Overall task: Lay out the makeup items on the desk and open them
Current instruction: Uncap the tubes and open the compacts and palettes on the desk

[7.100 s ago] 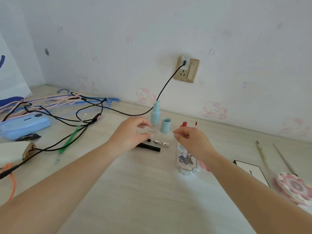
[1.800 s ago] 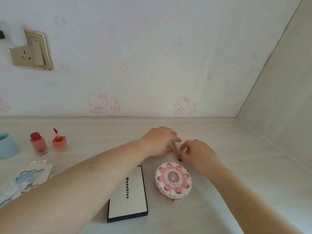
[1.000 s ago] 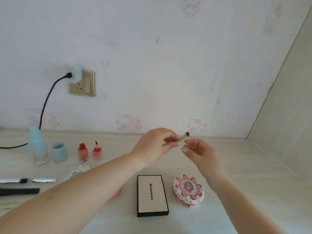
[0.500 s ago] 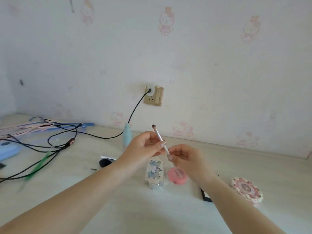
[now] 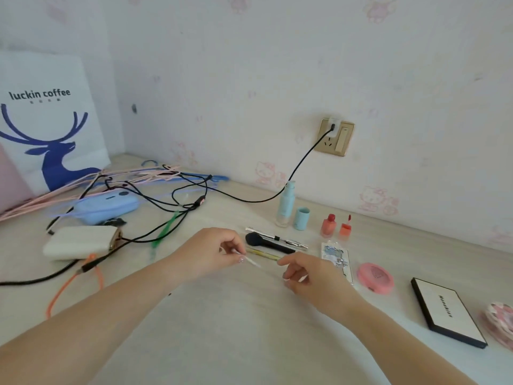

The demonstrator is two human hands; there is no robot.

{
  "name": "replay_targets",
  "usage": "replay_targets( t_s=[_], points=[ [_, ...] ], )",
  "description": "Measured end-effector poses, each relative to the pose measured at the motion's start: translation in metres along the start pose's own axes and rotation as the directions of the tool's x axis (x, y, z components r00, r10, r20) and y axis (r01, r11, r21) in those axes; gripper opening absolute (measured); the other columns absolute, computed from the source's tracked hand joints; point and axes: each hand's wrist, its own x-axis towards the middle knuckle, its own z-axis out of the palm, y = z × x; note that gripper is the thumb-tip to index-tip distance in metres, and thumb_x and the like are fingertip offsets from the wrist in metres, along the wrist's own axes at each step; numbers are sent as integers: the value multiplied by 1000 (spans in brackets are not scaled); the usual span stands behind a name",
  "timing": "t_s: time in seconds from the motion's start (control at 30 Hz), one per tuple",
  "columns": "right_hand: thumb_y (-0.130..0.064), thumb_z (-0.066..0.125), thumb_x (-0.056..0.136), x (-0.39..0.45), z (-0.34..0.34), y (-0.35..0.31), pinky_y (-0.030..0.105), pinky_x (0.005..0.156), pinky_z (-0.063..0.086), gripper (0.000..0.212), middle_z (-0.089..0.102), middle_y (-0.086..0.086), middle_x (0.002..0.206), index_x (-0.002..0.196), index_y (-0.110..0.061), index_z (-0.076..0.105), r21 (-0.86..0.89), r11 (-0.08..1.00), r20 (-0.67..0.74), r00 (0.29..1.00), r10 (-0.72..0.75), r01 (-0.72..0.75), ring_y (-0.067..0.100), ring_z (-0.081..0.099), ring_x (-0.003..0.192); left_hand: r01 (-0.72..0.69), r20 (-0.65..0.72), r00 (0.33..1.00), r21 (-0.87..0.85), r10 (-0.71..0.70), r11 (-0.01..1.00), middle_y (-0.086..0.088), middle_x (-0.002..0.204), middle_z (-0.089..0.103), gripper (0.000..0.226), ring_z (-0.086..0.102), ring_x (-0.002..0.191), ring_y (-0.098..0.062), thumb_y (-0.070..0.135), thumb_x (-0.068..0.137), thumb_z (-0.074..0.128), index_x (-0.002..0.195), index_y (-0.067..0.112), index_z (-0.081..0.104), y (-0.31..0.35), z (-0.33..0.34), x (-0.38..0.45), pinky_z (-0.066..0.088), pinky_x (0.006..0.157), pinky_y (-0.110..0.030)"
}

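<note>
A thin pale brush is pinched between the thumb and fingertips of the left hand, low over the bench. The right hand is held just right of the brush tip, its grip loosely curled; whether it touches the brush cannot be told. Just beyond the hands, a yellow-green brush, a black powder brush and a silver tool are laid side by side. Farther off, a pale blue bottle stands with its cap beside it, then a red lip tint bottle with its wand cap. To the right, a pink compact and a closed white palette lie flat.
</note>
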Motion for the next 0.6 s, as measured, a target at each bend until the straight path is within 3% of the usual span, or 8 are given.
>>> replay_targets(
  t_s=[0.17,0.3,0.47,0.6],
  points=[
    [-16,59,86,11,11,6,16,81,44,31,57,-15,90,115,-28,61,-248,968,21,999,-37,41,3,54,82,4,-1,1000,98,-4,995,13,78,69,16,61,83,1,21,77,73,73,35,66,-16,7,5,46,75,-16],
    [-17,56,88,18,12,9,19,83,44,26,61,-11,95,113,-26,62,-305,952,-48,998,-48,31,6,57,90,18,-40,999,163,-11,987,12,83,69,4,63,82,-4,27,78,72,80,29,70,-21,15,14,46,75,-19],
    [-19,55,90,26,13,13,25,88,46,24,64,-7,110,111,-23,66,-384,923,-67,996,-62,31,12,57,105,-27,-21,999,302,35,953,15,83,62,5,58,84,-5,32,80,70,83,28,69,-28,21,21,46,77,-22],
    [-22,54,91,27,14,16,26,86,46,24,62,-7,109,111,-24,68,-402,914,-79,994,-81,42,13,56,105,-43,-47,997,281,59,959,15,83,60,4,58,84,-5,30,80,70,83,27,70,-32,22,22,47,76,-23]
  ],
)
